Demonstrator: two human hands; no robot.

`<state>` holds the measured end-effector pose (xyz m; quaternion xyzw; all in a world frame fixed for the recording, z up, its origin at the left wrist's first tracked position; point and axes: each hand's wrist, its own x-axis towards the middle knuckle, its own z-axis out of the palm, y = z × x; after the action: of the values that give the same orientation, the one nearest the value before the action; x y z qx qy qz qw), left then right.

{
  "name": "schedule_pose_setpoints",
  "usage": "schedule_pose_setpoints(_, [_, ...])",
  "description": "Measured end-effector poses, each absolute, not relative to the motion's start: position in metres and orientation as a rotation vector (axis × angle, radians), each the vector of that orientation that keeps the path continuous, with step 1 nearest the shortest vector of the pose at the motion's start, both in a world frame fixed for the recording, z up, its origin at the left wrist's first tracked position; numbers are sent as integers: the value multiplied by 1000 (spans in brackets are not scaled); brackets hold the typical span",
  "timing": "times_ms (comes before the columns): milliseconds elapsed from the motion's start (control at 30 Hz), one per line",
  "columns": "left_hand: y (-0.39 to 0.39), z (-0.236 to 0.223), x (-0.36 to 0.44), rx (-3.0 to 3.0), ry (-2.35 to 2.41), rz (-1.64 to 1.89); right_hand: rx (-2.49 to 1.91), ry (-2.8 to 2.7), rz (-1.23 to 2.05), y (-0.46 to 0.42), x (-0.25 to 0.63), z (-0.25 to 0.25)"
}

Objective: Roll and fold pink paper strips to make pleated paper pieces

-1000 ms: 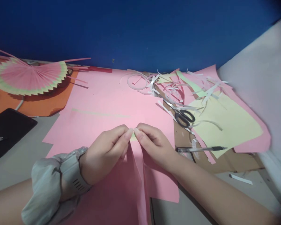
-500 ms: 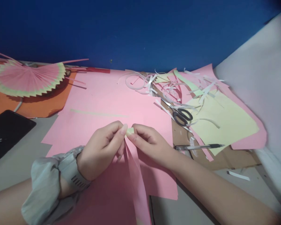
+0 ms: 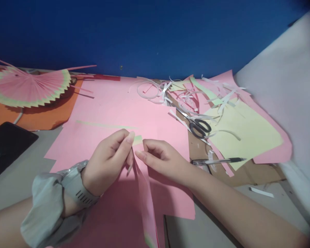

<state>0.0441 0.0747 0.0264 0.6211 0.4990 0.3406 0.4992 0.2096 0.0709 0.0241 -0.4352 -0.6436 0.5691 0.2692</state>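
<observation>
A narrow folded strip of pink paper (image 3: 145,193) with pale green ends runs from between my hands down toward the near edge of the view. My left hand (image 3: 113,156) pinches it by its upper green end, thumb on top. Slightly lower, my right hand (image 3: 161,158) has its thumb and curled fingers around the strip's right edge. Large pink sheets (image 3: 113,103) lie beneath both hands, with a thin green line across one. A pink and green pleated paper fan (image 3: 32,86) rests at the far left.
Black-handled scissors (image 3: 200,128) and a pen (image 3: 219,161) lie to the right, near a yellow sheet (image 3: 250,134) and a tangle of paper scraps (image 3: 188,96). On the left are a dark flat device (image 3: 10,148) and orange paper (image 3: 59,117). A blue wall (image 3: 155,34) rises behind.
My right thumb has slid down from the green end along the strip, so more of that end shows. My left hand has shifted slightly left and up, still pinching.
</observation>
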Motion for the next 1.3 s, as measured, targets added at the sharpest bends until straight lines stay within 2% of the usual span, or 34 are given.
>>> schedule_pose_setpoints(333, [77, 28, 45, 1305, 1084, 793, -1073, -1693, 1601, 73, 208, 30])
schedule_pose_setpoints(833, [79, 30, 48, 1276, 1161, 844, -1068, -1615, 1735, 73, 210, 27])
schedule_pose_setpoints(1067, [77, 28, 46, 1284, 1117, 756, -1070, -1628, 1654, 73, 209, 28])
schedule_pose_setpoints(1300, [73, 32, 47, 1270, 948, 729, -878, -1318, 1624, 77, 208, 20])
